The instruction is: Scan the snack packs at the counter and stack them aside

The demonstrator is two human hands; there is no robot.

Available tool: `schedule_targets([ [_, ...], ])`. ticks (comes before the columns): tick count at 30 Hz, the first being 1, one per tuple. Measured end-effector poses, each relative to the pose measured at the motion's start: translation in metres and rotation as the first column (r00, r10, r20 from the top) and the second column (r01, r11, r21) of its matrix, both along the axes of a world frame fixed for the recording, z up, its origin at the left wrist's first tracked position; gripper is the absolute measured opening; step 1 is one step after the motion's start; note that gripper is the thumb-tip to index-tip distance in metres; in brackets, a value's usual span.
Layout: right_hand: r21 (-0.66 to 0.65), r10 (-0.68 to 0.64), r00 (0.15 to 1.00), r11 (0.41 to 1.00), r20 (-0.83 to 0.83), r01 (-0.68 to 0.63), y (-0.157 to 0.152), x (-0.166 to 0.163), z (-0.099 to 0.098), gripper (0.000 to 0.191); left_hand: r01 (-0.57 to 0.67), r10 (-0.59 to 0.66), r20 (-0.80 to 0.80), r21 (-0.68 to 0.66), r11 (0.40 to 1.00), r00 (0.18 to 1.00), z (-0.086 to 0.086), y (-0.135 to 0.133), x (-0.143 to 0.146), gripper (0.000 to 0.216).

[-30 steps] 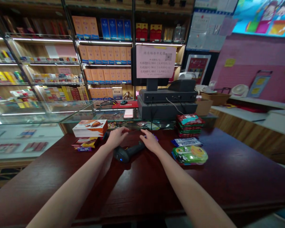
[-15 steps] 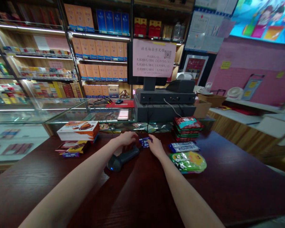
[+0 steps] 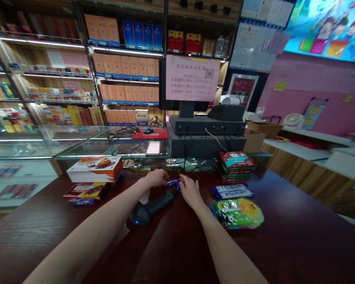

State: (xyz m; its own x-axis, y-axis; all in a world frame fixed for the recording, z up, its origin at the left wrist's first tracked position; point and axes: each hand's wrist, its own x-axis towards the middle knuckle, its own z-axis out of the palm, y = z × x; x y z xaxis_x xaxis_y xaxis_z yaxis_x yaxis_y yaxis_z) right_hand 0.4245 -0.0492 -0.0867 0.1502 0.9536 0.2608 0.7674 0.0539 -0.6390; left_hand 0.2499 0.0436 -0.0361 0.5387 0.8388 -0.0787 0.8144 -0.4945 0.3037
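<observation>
A small purple-wrapped snack bar [image 3: 172,182] lies between my two hands. My left hand [image 3: 157,177] has curled fingers that meet the bar's left end; its thumb is hidden. My right hand [image 3: 191,191] is closed at the right end, fingertips pinched together. Just beneath, more purple wrapper [image 3: 178,188] shows beside the right fingers. A dark barcode scanner [image 3: 149,209] lies on the counter under my left forearm, its blue light lit.
Left on the brown counter [image 3: 168,252] are an orange-and-white box [image 3: 94,169], chocolate packs [image 3: 87,191] and a purple bar [image 3: 82,201]. To the right are stacked red-green packs [image 3: 236,167], a blue-white pack [image 3: 233,191] and a green pouch [image 3: 239,213]. A cash register [image 3: 205,136] stands behind.
The purple bar has gone from lying flat under my right hand to being between both hands. My left fingers have come to its left end. The view has tilted up slightly.
</observation>
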Motion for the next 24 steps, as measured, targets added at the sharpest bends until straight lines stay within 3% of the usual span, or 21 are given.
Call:
schedule_targets([
  [7,-0.002,0.044,0.999,0.999,-0.01,-0.044,-0.002,-0.005,0.005,0.045,0.014,-0.014,0.058,0.001,1.0,0.998,-0.003,0.005,-0.022,0.021],
  [16,0.057,0.051,0.997,0.997,0.063,-0.055,-0.002,-0.005,0.003,0.044,-0.004,0.003,0.15,0.001,1.0,0.989,0.002,0.01,-0.072,0.021],
  [24,0.145,0.104,0.986,0.982,0.133,-0.124,-0.01,-0.026,0.011,0.042,-0.039,0.026,0.299,0.038,0.999,0.954,0.007,-0.01,-0.1,0.023],
])
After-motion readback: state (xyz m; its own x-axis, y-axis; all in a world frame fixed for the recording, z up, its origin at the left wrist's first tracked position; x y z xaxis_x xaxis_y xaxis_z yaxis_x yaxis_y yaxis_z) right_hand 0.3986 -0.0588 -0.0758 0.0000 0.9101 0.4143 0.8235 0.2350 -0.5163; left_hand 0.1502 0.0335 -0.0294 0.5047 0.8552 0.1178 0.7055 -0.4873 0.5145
